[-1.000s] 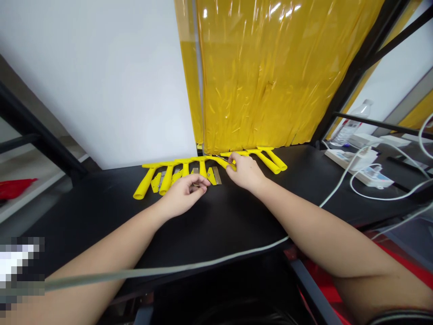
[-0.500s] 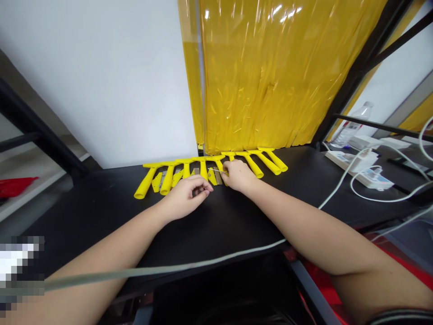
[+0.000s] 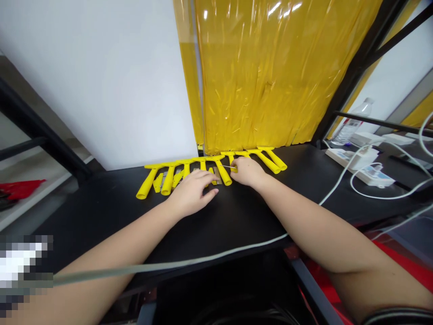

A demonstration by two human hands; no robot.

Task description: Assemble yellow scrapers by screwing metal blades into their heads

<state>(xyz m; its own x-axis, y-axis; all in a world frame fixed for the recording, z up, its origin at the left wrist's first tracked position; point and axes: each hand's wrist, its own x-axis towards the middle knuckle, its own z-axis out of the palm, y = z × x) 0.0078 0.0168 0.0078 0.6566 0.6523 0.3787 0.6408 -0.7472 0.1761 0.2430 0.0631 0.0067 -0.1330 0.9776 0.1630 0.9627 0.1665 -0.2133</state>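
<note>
The thumb and fingertips of my right hand [image 3: 248, 172] are pinched together on a thin metal rod [image 3: 228, 167], which points left across one of the yellow T-shaped handles [image 3: 224, 173]. My left hand [image 3: 193, 192] is palm down, thumb and fingers spread apart with nothing between them; I cannot tell whether its fingertips touch anything. Just beyond those fingers lie flat yellow pieces [image 3: 157, 183] with metal edges [image 3: 218, 177], set among the handles. The handles form a row along the back of a black tabletop [image 3: 226, 221], their hollow grips pointing towards me. Behind them rise a white panel [image 3: 118, 81] and a yellow plastic sheet [image 3: 270, 76]. To the right are a white power strip [image 3: 360, 170] and a clear bottle [image 3: 355, 122]; a pale cable [image 3: 203, 259] runs across in front of me.
</note>
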